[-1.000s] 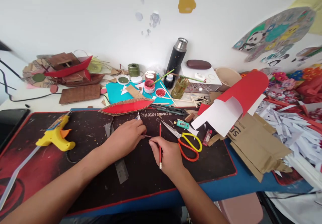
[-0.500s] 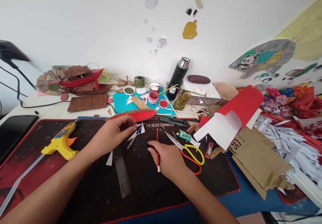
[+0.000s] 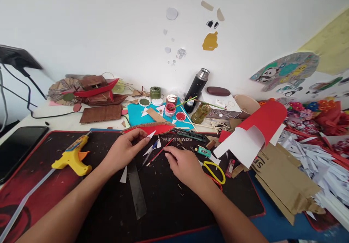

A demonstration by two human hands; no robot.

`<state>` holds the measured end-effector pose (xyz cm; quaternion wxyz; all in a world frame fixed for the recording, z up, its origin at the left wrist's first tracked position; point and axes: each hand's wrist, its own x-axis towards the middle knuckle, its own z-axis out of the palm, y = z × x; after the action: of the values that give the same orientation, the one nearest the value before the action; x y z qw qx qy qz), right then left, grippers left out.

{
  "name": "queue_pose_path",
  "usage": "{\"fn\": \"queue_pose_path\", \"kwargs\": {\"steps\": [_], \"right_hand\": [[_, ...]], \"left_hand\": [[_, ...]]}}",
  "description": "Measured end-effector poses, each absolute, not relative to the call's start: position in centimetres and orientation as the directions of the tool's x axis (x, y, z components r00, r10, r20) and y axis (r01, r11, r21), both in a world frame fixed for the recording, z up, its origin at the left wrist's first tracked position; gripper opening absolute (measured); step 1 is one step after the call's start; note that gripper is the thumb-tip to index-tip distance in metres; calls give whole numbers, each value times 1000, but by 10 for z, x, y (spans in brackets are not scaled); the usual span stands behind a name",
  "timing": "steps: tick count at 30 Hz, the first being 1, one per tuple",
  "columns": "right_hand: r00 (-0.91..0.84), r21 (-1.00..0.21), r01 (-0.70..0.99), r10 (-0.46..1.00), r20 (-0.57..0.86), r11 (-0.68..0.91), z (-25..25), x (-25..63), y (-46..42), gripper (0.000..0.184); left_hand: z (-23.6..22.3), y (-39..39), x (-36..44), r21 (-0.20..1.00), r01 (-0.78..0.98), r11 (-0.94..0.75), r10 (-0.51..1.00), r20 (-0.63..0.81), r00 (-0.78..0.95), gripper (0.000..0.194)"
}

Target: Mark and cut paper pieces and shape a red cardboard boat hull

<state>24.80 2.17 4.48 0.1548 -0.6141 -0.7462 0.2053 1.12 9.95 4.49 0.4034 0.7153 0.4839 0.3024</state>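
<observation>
My left hand [image 3: 125,146] pinches a small pointed piece of white paper [image 3: 151,134] between thumb and fingers. Just behind it lies a boat-shaped cardboard piece with a red face [image 3: 156,128]. My right hand [image 3: 185,163] hovers over the mat with thumb and index finger slightly apart. Beside those fingertips a red pencil [image 3: 158,153] lies slanted on the mat. A blue pen [image 3: 150,152] rests to the pencil's left, close to more white paper scraps. A dark metal ruler [image 3: 137,192] lies below my left hand. Scissors with yellow and red handles [image 3: 218,168] are partly hidden by my right hand.
A yellow glue gun [image 3: 73,155] lies on the black mat [image 3: 109,210] at left. Paint pots [image 3: 170,108] stand on blue paper, near a black thermos [image 3: 196,84]. Rolled red paper [image 3: 264,121] and cardboard [image 3: 286,184] crowd the right. Model boats [image 3: 92,90] sit back left.
The red pencil has left my right hand's grip and now lies slanted on the mat. My left hand now shows the white paper piece raised in its fingers. The view has shifted slightly.
</observation>
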Motion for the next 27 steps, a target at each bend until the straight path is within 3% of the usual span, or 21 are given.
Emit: {"fn": "queue_pose_path", "kwargs": {"steps": [6, 9, 12, 21, 27], "right_hand": [[-79, -787, 609, 995, 69, 103, 35, 237, 38, 34], [-67, -852, 515, 995, 74, 98, 31, 230, 48, 29], [-103, -854, 505, 991, 84, 125, 29, 226, 52, 21], [-13, -886, 449, 992, 124, 116, 20, 219, 48, 24], [-68, -808, 574, 992, 111, 130, 34, 223, 35, 20]], "left_hand": [[49, 97, 12, 809, 511, -291, 862, -11, 507, 36], [51, 95, 12, 788, 518, -334, 842, 2, 539, 32], [52, 95, 11, 775, 530, -344, 844, 7, 537, 31], [49, 98, 11, 865, 447, -228, 851, -46, 523, 45], [46, 98, 12, 895, 409, -177, 865, -57, 498, 52]]}}
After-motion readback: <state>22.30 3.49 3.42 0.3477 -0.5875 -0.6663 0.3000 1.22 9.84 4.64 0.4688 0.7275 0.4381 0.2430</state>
